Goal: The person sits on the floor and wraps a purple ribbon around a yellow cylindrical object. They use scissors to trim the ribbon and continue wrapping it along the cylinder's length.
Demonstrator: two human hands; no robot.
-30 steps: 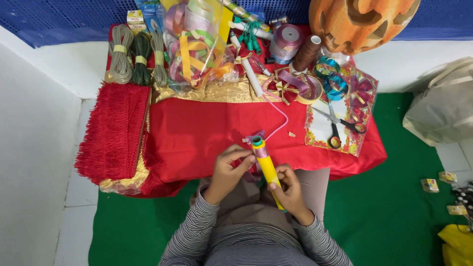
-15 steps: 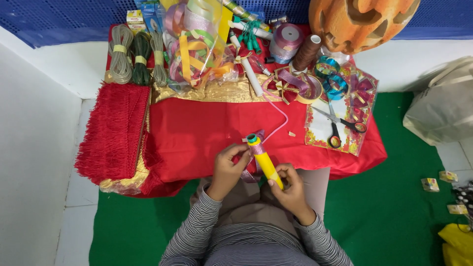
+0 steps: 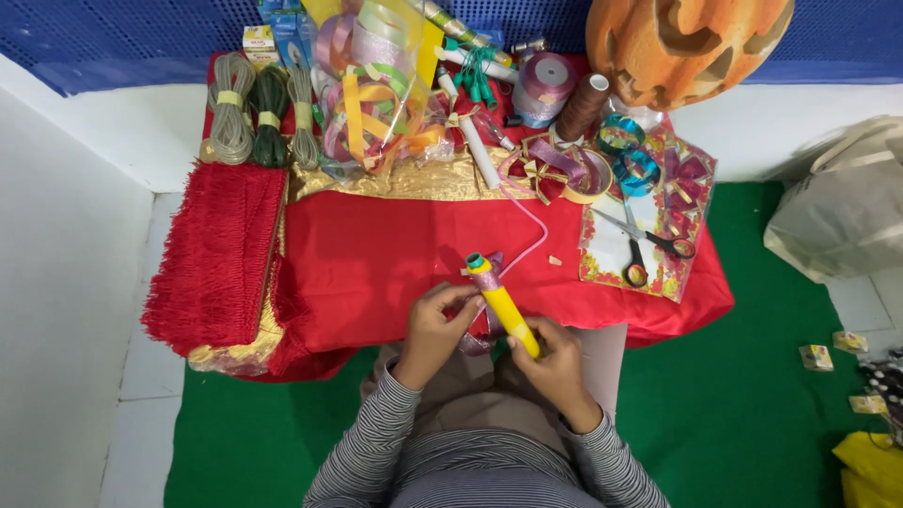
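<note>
Nearest to me, over my lap, my right hand point(image 3: 555, 362) is closed around the lower end of a yellow stick point(image 3: 503, 306), which tilts up and away to the left, its green tip point(image 3: 475, 261) over the red cloth point(image 3: 376, 259). My left hand point(image 3: 437, 329) sits just left of the stick, thumb and fingers pinching a strip of shiny pink ribbon point(image 3: 486, 279) that wraps the stick near its top; more of that ribbon hangs in a loop between my hands. A thin pink cord point(image 3: 536, 230) runs from the stick away toward the far side of the cloth. To the right lie scissors point(image 3: 649, 246) on a flowered sheet point(image 3: 602, 268). Left of the cloth hangs a red fringe point(image 3: 207, 254). Farther off, a clear bag of coloured ribbons point(image 3: 372, 103) stands in the middle, bundles of cord point(image 3: 259, 118) to its left, a purple ribbon spool point(image 3: 547, 83) and a brown thread spool point(image 3: 581, 108) to its right. Farthest right sits an orange pumpkin point(image 3: 687, 42).
</note>
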